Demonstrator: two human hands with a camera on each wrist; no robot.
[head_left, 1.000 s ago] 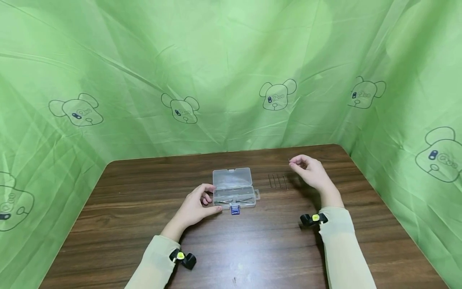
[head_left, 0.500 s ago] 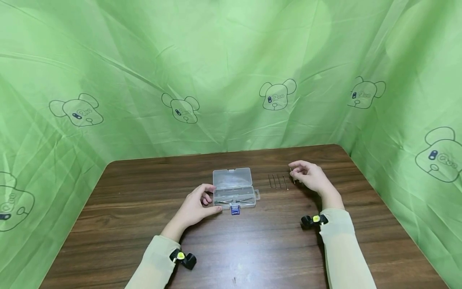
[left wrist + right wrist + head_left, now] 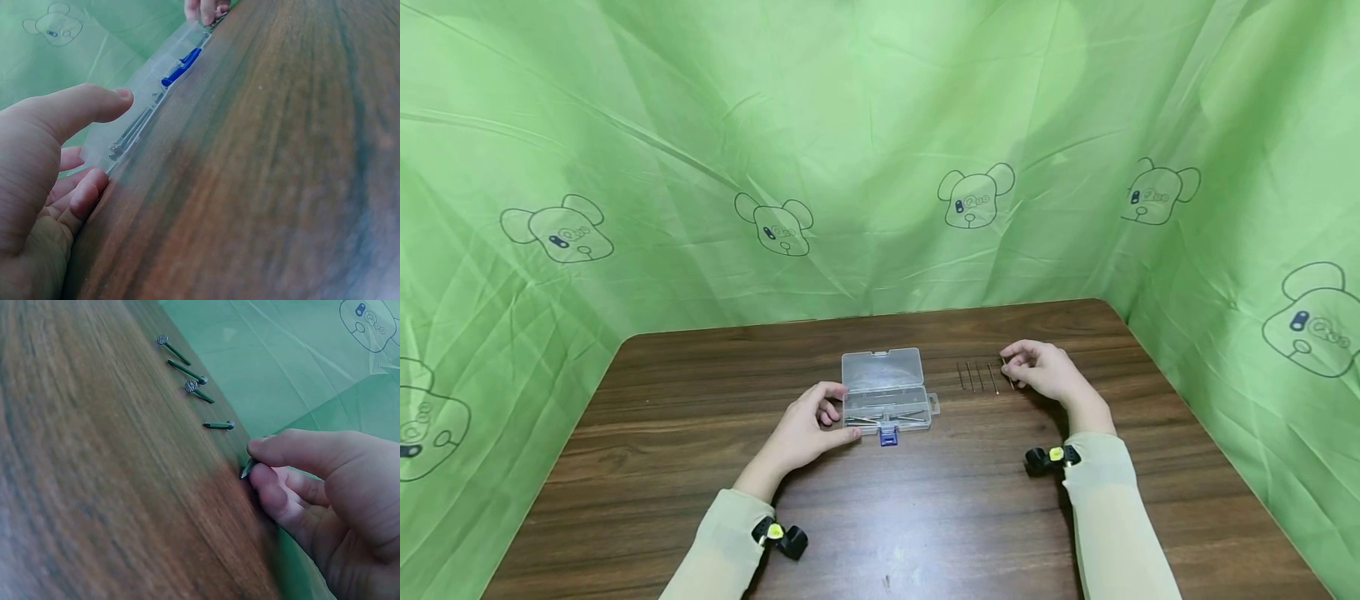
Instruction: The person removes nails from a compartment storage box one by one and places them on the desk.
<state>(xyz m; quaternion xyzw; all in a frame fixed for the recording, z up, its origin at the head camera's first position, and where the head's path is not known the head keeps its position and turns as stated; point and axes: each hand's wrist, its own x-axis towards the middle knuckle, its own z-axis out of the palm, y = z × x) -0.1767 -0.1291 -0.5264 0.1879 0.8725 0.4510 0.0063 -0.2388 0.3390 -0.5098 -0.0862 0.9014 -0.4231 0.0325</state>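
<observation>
the right hand point(image 3: 1036, 370) pinches one thin nail point(image 3: 247, 467) between its thumb and fingers, just beside a row of four nails point(image 3: 219, 425) on the counter point(image 3: 925, 517). i think this step is putting that nail down in line with the others. the next move seems to need a straight nail and a soft letting go. the left hand point(image 3: 803, 427) holds the left end of the clear box point(image 3: 880, 372), and more nails point(image 3: 132, 130) lie inside it.

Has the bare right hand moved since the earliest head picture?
Yes: the right hand came down the picture, to beside the four thin metal nails.
</observation>
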